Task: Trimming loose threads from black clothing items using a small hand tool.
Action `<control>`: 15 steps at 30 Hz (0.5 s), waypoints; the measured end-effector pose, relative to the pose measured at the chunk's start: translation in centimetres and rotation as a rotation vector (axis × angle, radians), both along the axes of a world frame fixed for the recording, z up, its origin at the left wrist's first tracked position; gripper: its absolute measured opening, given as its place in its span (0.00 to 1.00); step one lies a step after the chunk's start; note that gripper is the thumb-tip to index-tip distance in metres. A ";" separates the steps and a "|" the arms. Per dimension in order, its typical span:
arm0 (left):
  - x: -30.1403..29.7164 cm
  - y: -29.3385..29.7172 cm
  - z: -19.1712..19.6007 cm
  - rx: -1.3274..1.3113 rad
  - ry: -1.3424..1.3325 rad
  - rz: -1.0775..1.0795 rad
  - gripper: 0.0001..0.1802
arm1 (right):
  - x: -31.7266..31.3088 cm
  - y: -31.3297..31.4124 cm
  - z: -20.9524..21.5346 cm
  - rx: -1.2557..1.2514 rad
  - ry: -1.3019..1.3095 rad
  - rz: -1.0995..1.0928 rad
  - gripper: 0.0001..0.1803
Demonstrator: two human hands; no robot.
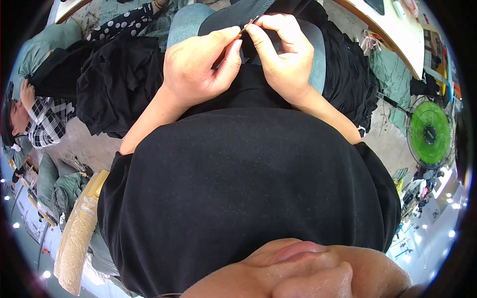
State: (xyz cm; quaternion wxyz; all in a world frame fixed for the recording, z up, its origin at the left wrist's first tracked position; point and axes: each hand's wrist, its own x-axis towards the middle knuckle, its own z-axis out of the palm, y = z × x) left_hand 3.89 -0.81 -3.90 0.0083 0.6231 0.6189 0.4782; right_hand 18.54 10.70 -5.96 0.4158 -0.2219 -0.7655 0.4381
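Dark cloth (223, 20) lies over my lap, and a strip that looks like a zipper (263, 8) runs along its edge toward my fingertips. My right hand (285, 57) pinches the near end of that strip between thumb and index finger. Close beside it, my left hand (198, 64) is closed in a pinch on a tiny, thin, dark and reddish piece. The fingertips of both hands nearly meet, and what exactly the left one holds is too small to make out.
Heaps of black fabric (117, 82) lie to both sides of my legs. A green fan (430, 133) stands at right, below a white tabletop (392, 30). At far left another person in a checked shirt (49, 121) handles dark cloth. A wrapped yellowish roll (77, 238) is at lower left.
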 end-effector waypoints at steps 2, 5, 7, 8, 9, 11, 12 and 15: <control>0.1 0.0 0.0 0.002 -0.001 0.004 0.12 | 0.1 0.1 0.0 0.011 -0.005 0.008 0.05; 0.3 0.2 -0.1 -0.005 -0.024 0.022 0.11 | 0.0 0.1 0.0 0.025 -0.008 0.018 0.05; 0.5 0.4 -0.2 0.028 -0.030 0.042 0.10 | 0.1 0.1 -0.1 0.029 -0.006 0.021 0.05; 0.6 0.6 -0.3 0.029 -0.030 0.043 0.10 | 0.1 0.2 -0.1 0.038 -0.009 0.022 0.06; 0.6 0.7 -0.3 0.035 -0.045 0.036 0.09 | 0.2 0.3 -0.1 0.046 -0.011 0.022 0.06; 0.7 0.9 -0.3 0.041 -0.059 0.028 0.09 | 0.2 0.3 -0.2 0.060 -0.008 0.019 0.06; 0.7 1.1 -0.4 0.062 -0.057 0.025 0.08 | 0.2 0.3 -0.3 0.074 -0.007 0.016 0.06; 0.6 1.3 -0.4 0.087 -0.051 0.019 0.08 | 0.3 0.3 -0.1 0.060 0.002 0.010 0.06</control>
